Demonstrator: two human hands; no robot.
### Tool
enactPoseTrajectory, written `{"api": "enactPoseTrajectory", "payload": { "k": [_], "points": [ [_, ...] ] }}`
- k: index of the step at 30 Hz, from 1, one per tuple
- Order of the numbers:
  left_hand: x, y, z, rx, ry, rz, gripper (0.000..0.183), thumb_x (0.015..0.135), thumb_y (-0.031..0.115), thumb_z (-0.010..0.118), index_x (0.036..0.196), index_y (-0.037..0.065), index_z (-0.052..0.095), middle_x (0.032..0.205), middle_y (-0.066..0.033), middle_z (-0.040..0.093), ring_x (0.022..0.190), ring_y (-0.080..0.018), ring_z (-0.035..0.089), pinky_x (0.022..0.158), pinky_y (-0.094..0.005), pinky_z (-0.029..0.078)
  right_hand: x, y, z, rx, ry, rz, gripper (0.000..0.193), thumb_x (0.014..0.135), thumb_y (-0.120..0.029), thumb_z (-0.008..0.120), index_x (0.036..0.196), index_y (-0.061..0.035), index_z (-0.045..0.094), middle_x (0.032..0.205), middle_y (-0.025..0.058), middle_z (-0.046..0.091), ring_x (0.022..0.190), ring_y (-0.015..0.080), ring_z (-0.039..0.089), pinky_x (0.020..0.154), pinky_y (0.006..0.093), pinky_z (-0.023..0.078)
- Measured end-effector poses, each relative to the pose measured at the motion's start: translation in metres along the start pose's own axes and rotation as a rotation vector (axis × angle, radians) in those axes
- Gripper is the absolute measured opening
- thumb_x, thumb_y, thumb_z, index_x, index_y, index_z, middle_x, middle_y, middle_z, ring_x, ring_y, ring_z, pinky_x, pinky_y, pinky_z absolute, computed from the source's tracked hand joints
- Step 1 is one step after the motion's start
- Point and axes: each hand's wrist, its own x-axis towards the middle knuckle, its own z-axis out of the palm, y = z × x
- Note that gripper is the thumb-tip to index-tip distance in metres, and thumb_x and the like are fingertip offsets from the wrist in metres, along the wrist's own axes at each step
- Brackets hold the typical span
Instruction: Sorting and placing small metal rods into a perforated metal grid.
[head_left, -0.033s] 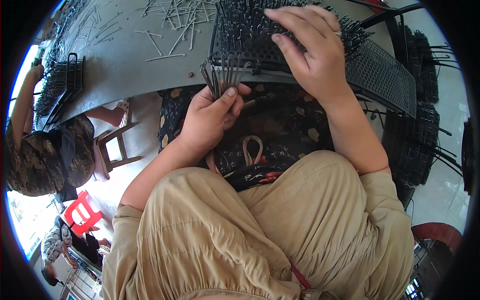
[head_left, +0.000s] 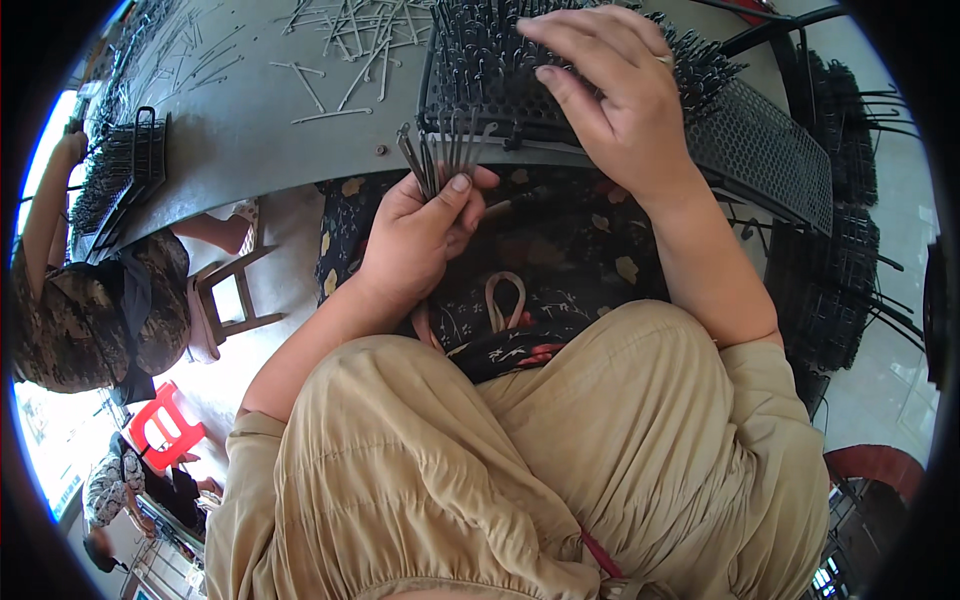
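My left hand (head_left: 425, 225) is closed round a small fan of thin dark metal pins (head_left: 455, 145) with rounded, eyelet-like ends pointing up. It is just off the table's near edge, in front of a black perforated metal rack (head_left: 530, 122). Many upright dark pins with hooked or looped tips (head_left: 490, 60) stand packed in the rack. Over those tips hovers my right hand (head_left: 615, 95), its thumb and fingers curved and apart, with nothing visible between them. Part of the rack is hidden behind this hand.
Loose metal pins (head_left: 375, 50) lie scattered on the grey table (head_left: 290, 150). At the left, a co-worker's arm (head_left: 45, 200) reaches beside another filled rack (head_left: 120, 165). Stacks of dark racks (head_left: 840, 270) stand at the right. A red stool (head_left: 165, 428) is at lower left.
My right hand has shifted slightly to the left and away from me over the rack. My left hand keeps its hold on the pins, almost unmoved.
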Motion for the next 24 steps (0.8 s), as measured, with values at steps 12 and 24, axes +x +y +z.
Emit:
{"api": "enactPoseTrajectory", "payload": {
  "k": [12,24],
  "points": [
    [-0.005,0.002,0.000,-0.041,0.012,0.013,0.022,0.101,0.014,0.045,0.110,-0.001,0.058,0.071,-0.0015,0.050,0.054,-0.0048,0.035,0.047,-0.0182,0.029,-0.018,-0.010,-0.002,0.171,-0.069,0.066,0.018,0.083,0.000,0.069,0.100,-0.0041,0.071,0.093,0.0053,0.070,0.092,0.0195,0.065,0.084,0.0306,0.048],
    [-0.003,0.002,0.003,-0.239,-0.235,-0.145,0.022,0.101,0.020,0.049,0.107,0.002,0.061,0.071,-0.0009,0.052,0.053,-0.0041,0.034,0.045,-0.0182,0.025,-0.040,-0.031,-0.001,1.212,-0.153,0.944,0.012,0.088,0.000,0.065,0.099,-0.0003,0.060,0.092,0.0114,0.068,0.074,0.0111,0.062,0.062,0.0208,0.048]
  ]
}}
